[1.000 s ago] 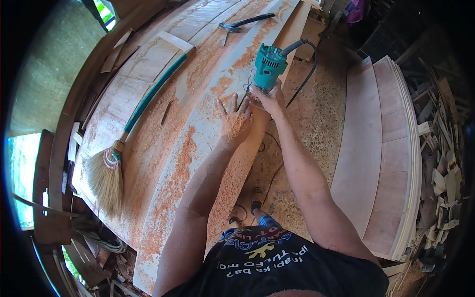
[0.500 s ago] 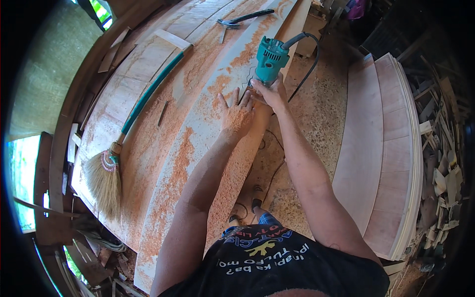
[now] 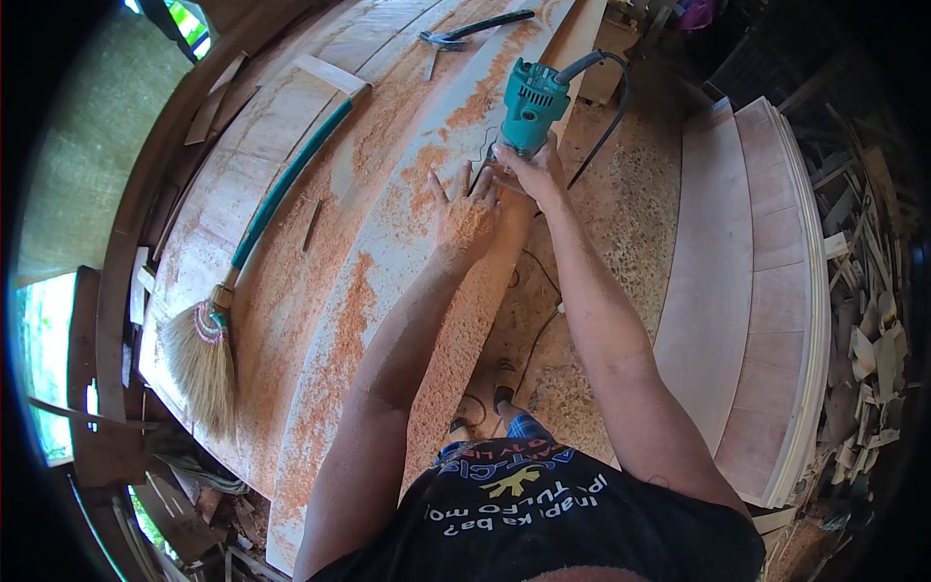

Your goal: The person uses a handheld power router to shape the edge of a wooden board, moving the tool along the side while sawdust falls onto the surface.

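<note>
My right hand point(image 3: 539, 177) is wrapped round the lower part of a teal trim router point(image 3: 534, 105), which stands upright at the right edge of a long pale board point(image 3: 383, 257). The router's bit and base are mostly hidden by my hands. Just left of it, my left hand point(image 3: 465, 219) lies flat on the board with its fingers spread and holds nothing. Orange sawdust covers the back of that hand and much of the board. A wavy dark line shows on the wood beside the router.
A broom point(image 3: 199, 339) and a hammer point(image 3: 475, 31) lie on the wide wooden surface to the left. The router's black cord point(image 3: 621, 112) loops down to the right. Curved wooden panels point(image 3: 713, 281) stand at right, beside heaped scrap wood point(image 3: 865, 359).
The whole view has shifted slightly. Both hands and the router keep nearly the same place on the board.
</note>
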Demonstrator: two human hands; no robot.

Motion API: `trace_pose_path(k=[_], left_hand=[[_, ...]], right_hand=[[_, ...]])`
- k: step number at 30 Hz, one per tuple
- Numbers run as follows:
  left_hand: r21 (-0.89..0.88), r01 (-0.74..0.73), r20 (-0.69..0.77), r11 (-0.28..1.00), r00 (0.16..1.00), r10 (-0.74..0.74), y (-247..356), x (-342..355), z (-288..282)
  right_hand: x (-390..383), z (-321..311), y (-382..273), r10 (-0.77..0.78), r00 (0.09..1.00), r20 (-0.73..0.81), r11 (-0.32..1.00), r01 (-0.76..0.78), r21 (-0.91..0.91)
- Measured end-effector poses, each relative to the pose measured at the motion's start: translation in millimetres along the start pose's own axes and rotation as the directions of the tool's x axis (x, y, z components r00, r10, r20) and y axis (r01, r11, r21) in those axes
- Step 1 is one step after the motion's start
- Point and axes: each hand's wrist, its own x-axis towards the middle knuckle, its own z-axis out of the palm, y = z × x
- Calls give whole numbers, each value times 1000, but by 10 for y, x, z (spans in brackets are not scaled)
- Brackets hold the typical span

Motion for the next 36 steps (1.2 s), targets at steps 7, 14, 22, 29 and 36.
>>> trace_pose_path(k=[7, 14, 22, 29, 36], left_hand=[[-8, 9, 31, 1000, 999, -9, -7, 75, -12], [-19, 29, 50, 999, 998, -28, -34, 128, 22], [36, 27, 35, 999, 999, -29, -46, 211, 100], [4, 26, 54, 1000, 998, -26, 1, 347, 99], [-35, 9, 11, 999, 1000, -9, 37, 478, 179]], right_hand=[[52, -13, -26, 48, 999, 26, 997, -49, 54], [98, 28, 0, 55, 998, 12, 993, -56, 107], [220, 14, 91, 38, 999, 18, 997, -39, 73], [297, -60, 36, 73, 997, 22, 988, -76, 138], [496, -172, 243, 6, 1000, -21, 999, -5, 34]])
